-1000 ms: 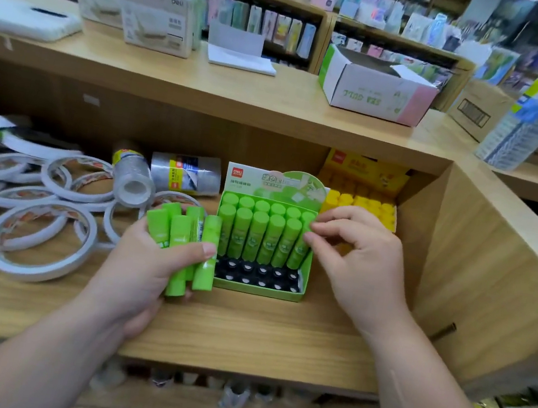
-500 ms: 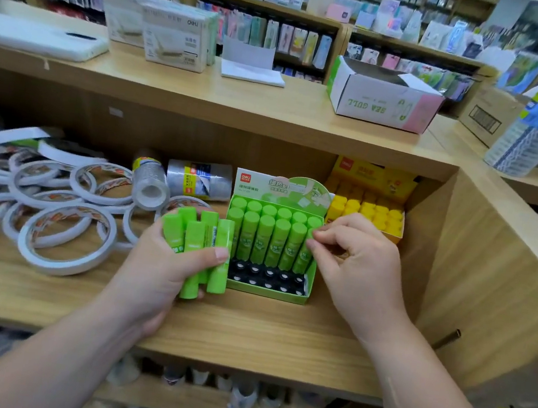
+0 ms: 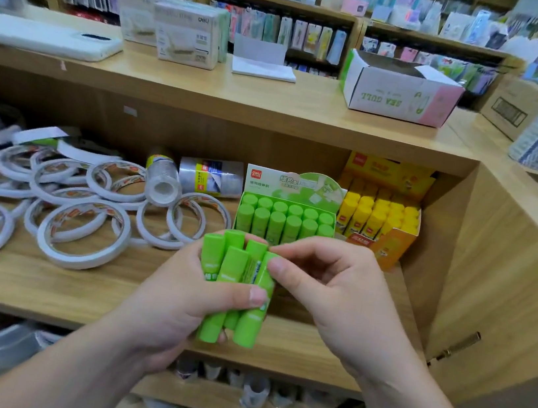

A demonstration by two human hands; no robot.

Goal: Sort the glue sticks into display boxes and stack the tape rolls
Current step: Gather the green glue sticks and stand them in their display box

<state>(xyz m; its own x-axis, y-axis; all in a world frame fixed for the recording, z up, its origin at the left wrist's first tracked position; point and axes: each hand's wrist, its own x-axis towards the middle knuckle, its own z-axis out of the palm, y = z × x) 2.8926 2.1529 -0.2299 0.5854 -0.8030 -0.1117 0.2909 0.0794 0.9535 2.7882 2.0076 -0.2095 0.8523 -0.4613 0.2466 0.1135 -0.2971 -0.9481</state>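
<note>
My left hand point(image 3: 178, 298) grips a bundle of several green glue sticks point(image 3: 232, 281) in front of the shelf. My right hand point(image 3: 327, 295) pinches the top of the rightmost stick in that bundle with thumb and forefinger. Behind the hands stands the green display box point(image 3: 292, 189) with two rows of green sticks upright in it. A yellow display box point(image 3: 390, 241) full of yellow glue sticks stands to its right. Several white tape rolls point(image 3: 82, 240) lie scattered flat on the left of the shelf.
Two wrapped tape packs point(image 3: 211, 176) lie at the back of the shelf. A wooden side panel point(image 3: 504, 289) closes the shelf on the right. On the counter above sit a white-pink carton point(image 3: 401, 91) and white boxes point(image 3: 188, 33). More rolls lie on the shelf below.
My right hand left the green box and came to the bundle, now pinching one stick. My left hand lifted the bundle up and to the right, in front of the box.
</note>
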